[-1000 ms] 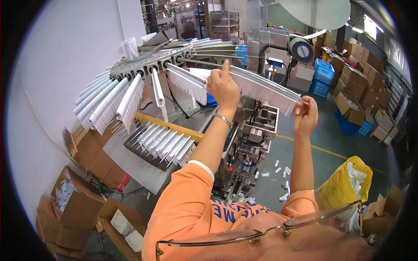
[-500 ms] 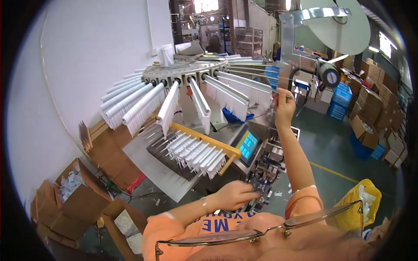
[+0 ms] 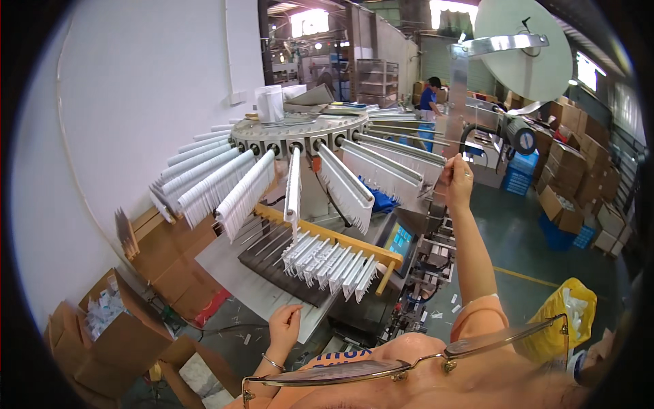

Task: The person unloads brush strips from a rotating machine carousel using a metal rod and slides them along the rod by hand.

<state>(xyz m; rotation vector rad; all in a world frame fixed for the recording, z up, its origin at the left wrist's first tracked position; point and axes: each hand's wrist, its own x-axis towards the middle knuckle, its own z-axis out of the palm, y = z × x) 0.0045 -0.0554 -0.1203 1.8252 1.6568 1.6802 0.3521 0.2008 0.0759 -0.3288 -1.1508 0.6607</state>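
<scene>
A round metal carousel [image 3: 300, 129] carries many rods pointing outward, hung with thin white strips [image 3: 245, 194]. My right hand [image 3: 458, 178] is raised at the carousel's right side, its fingers closed at the outer end of a metal rod [image 3: 409, 146]. Low in front, my left hand [image 3: 284, 327] has curled fingers beside the near edge of a metal plate [image 3: 231, 262]; whatever it may pinch is too small to make out. Above that plate, a yellow-handled rack [image 3: 327, 235] bears several rows of white strips [image 3: 330, 262].
A touch screen [image 3: 400, 240] and machine parts [image 3: 430, 262] stand right of the rack. Cardboard boxes with white pieces [image 3: 109, 310] sit at left. A yellow bag [image 3: 555, 310] lies at right, stacked cartons [image 3: 569, 163] behind. A person in blue [image 3: 428, 99] is far back.
My left hand has moved left, from the machine parts to the plate's near edge. The right hand stays at the rod ends. The view has shifted, and a person now shows at the back.
</scene>
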